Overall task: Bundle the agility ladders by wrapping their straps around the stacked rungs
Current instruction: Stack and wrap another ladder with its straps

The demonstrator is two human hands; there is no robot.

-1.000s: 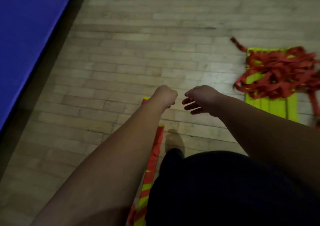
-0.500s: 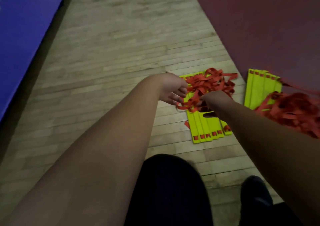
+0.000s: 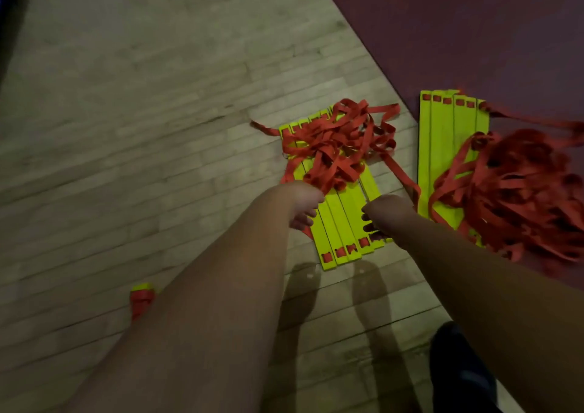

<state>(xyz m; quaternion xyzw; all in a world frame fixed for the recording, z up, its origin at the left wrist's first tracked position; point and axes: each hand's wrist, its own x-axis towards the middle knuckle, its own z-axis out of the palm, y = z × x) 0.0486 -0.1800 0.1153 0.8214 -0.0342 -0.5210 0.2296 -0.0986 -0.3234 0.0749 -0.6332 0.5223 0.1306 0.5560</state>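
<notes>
A stack of yellow rungs [image 3: 339, 220] lies fanned out on the wooden floor, with a tangle of red straps [image 3: 335, 147] piled on its far half. My left hand [image 3: 301, 205] is at the left edge of the rungs, fingers curled against it. My right hand [image 3: 384, 215] is at the right edge, fingers curled over the outer rungs. Both hands sit on the near half, just below the strap tangle. A second set of yellow rungs [image 3: 442, 147] lies to the right, under a larger heap of red straps [image 3: 524, 197].
A dark red mat [image 3: 474, 33] covers the floor at the right; the second ladder lies on its edge. A small red and yellow bundle end [image 3: 142, 297] shows by my left forearm. My dark shoe [image 3: 458, 374] stands at the bottom right.
My hands have dropped from the strap tangle to the two sides of the rungs' near half. The view has moved closer to the ladder.
</notes>
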